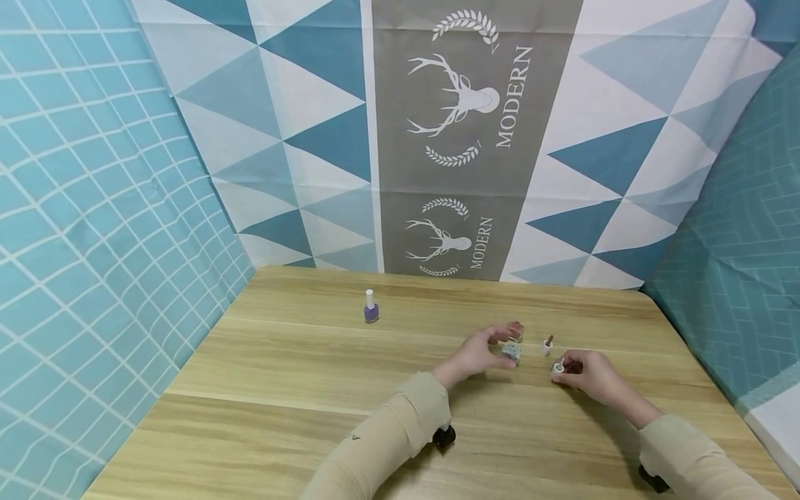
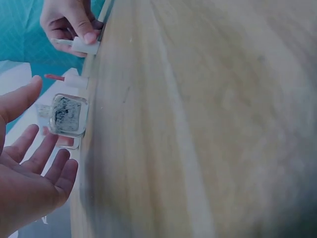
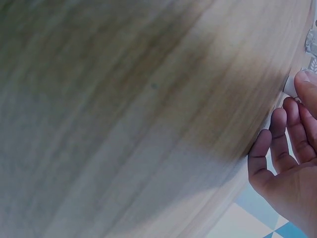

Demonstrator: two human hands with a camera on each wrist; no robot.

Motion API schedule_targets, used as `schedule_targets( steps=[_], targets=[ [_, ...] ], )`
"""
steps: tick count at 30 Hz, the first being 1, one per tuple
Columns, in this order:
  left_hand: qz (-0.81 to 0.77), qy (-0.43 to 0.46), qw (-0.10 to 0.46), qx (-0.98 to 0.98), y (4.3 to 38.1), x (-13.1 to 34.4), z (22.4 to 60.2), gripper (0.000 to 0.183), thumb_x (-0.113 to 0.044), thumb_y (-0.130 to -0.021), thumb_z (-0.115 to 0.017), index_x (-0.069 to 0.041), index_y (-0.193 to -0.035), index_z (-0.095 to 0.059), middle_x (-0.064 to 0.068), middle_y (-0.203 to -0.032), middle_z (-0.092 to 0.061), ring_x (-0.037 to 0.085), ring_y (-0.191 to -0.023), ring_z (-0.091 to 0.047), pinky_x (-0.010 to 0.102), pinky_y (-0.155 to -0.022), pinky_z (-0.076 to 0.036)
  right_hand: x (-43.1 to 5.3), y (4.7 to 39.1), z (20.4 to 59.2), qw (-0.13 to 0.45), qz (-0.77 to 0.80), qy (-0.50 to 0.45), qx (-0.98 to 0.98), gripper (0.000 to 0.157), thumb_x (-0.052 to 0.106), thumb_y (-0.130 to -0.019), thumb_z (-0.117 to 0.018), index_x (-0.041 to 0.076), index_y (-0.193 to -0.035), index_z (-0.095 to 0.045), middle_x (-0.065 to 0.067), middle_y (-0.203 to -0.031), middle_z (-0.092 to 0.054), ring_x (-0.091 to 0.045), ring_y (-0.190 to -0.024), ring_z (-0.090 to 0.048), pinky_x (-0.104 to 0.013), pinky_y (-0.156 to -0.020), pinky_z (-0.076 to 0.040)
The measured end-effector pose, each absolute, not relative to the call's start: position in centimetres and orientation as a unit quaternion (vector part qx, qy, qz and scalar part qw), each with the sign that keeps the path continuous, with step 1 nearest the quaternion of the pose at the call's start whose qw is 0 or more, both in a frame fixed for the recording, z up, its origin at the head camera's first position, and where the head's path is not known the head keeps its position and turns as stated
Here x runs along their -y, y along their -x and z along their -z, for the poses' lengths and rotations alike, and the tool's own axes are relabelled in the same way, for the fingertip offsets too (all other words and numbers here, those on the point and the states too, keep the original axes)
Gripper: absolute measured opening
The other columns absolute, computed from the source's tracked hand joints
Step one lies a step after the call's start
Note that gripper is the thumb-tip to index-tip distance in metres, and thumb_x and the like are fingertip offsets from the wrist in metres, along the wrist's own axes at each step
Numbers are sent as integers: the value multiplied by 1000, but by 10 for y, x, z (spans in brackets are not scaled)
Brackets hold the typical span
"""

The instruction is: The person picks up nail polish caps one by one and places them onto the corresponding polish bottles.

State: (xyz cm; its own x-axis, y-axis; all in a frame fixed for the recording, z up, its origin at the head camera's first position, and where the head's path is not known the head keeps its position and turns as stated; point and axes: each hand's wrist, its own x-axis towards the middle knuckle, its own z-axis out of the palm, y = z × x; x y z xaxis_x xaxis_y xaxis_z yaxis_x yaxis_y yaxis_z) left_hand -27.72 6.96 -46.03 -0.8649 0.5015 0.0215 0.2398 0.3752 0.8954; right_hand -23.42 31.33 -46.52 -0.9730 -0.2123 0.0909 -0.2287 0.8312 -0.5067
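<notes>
Head view: left grip (image 1: 478,353) spread loose beside silvery bottle (image 1: 511,351), right grip (image 1: 592,377) pinching white cap (image 1: 557,369).

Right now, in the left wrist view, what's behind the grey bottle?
A reddish bottle, partly visible past the edge of the grey bottle. The rest is covered by the grey bottle and the left hand; anything else hidden there can't be seen.
</notes>
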Motion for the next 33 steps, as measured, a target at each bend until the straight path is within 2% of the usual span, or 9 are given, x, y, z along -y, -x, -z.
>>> schedule_targets(
  steps=[7, 19, 28, 33],
  targets=[
    [-486, -233, 117, -834, 279, -73, 466, 57, -18, -69, -76, -12, -120, -52, -4, -117, -55, 9, -110, -48, 23, -93, -38, -314, 236, 468, 19, -267, -115, 957, 10, 21, -74, -71, 16, -78, -63, 4, -68, -55, -6, -58, -42, -20, -48, -38],
    [-480, -192, 113, -849, 280, -78, 468, 49, -16, -69, -76, -12, -113, -57, -6, -104, -58, 5, -95, -52, 19, -82, -42, -314, 237, 468, 8, -265, -110, 958, 13, 25, -74, -71, 15, -78, -63, 4, -70, -57, -7, -62, -44, -20, -52, -39],
    [-460, -195, 80, -862, 280, -81, 469, 31, -14, -72, -73, -11, -101, -62, -5, -92, -60, 4, -84, -53, 16, -75, -42, -314, 237, 468, 0, -265, -106, 958, 15, 27, -74, -70, 15, -80, -63, 4, -70, -56, -8, -62, -44, -20, -51, -38],
    [-456, -189, 76, -866, 278, -81, 467, 25, -13, -75, -71, -11, -99, -63, -6, -90, -59, 3, -81, -51, 15, -72, -42, -314, 236, 466, -1, -268, -109, 957, 15, 27, -75, -70, 15, -80, -63, 4, -72, -57, -8, -64, -45, -20, -53, -40]
  ],
)
